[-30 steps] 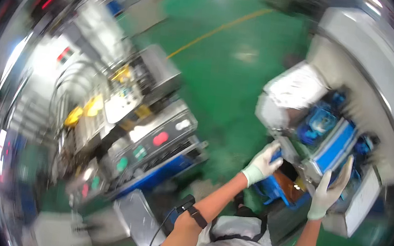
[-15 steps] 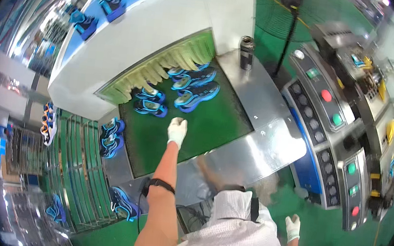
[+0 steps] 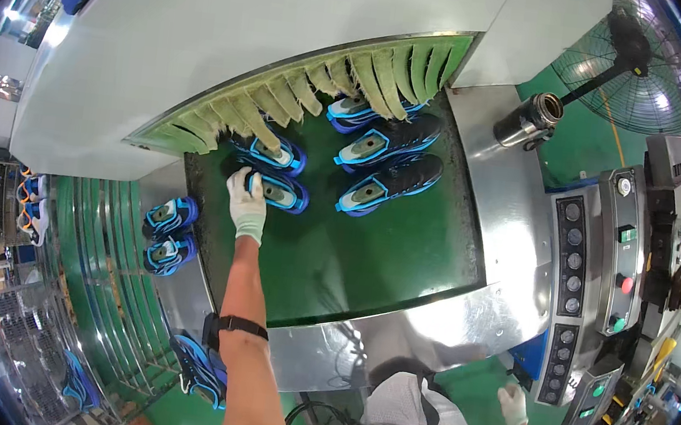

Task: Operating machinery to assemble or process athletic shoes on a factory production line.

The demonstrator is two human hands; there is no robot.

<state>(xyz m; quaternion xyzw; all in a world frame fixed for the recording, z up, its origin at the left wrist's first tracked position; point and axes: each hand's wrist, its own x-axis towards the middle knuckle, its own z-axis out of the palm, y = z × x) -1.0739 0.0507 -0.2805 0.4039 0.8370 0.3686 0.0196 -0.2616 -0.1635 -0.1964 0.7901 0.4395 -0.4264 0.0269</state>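
**Left hand on a black and blue shoe**

The shoe lies on a green belt, near the belt's far left corner. The left hand has a white glove on. Its fingers are bent at the left end of the shoe, but I cannot tell if they grip it. The right hand has a white glove too. It hangs over the green floor, past the near right corner of the belt. I cannot tell how its fingers are bent.

Just behind the touched shoe is a second shoe, partly under the cloth strips at the belt's far edge. Three more shoes sit nearer the far right corner. Two other shoes rest on the metal rim, outside the belt's left edge. A metal bottle with an open top stands beside the far right corner. A big fan is behind it.
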